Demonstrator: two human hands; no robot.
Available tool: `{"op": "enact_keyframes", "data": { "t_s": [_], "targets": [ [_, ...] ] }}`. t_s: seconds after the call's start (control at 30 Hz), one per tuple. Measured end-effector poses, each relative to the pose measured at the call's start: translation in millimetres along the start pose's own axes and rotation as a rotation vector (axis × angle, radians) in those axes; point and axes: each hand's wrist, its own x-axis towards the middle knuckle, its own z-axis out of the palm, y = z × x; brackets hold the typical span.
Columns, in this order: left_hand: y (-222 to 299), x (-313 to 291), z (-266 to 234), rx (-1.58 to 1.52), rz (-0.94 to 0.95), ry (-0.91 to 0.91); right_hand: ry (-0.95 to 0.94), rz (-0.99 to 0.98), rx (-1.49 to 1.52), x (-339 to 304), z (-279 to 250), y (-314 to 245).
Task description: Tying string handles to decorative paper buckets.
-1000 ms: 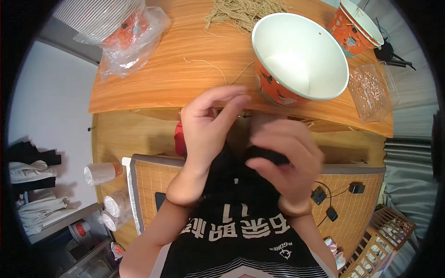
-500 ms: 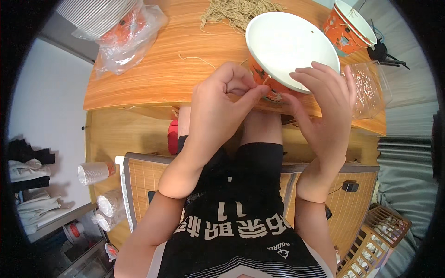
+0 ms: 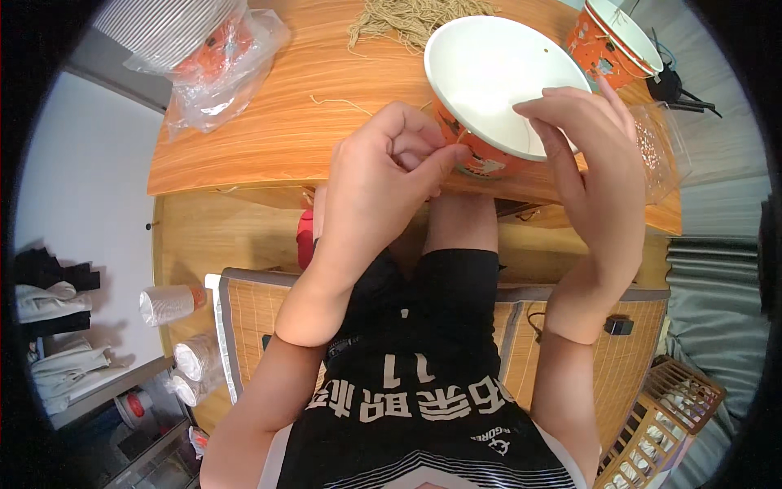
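Note:
An orange printed paper bucket [image 3: 489, 163] with a white inside stands tilted toward me at the table's near edge. My left hand [image 3: 399, 155] is at its near left side, thumb and forefinger pinched on a thin tan string [image 3: 462, 137] at the wall just below the rim. My right hand [image 3: 599, 147] hangs over the bucket's right rim, with thumb and fingertips drawn together above the opening. Whatever they hold, if anything, is too small to make out. A small hole shows in the far inner wall.
A heap of tan strings [image 3: 407, 23] lies at the back of the wooden table [image 3: 244, 155]. More buckets in a plastic bag [image 3: 216, 90] lie at the left. At the far right are stacked buckets with strings [image 3: 603, 53] and a clear plastic box [image 3: 664, 151] holding small bits.
My right hand has moved to the right and its spread fingers have come together over the bucket's rim. The left hand keeps its pinch, and the bucket sits slightly further left.

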Motion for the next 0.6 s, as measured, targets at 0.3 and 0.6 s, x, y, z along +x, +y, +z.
{"op": "enact_keyframes", "data": {
  "t_s": [0.3, 0.6],
  "targets": [
    [1, 8, -2, 0.075, 0.015, -0.014, -0.179, -0.117, 0.222, 25, 8, 16],
    [-1, 12, 2, 0.083, 0.064, -0.018, -0.502, -0.084, 0.44, 47, 11, 25]
  ]
}}
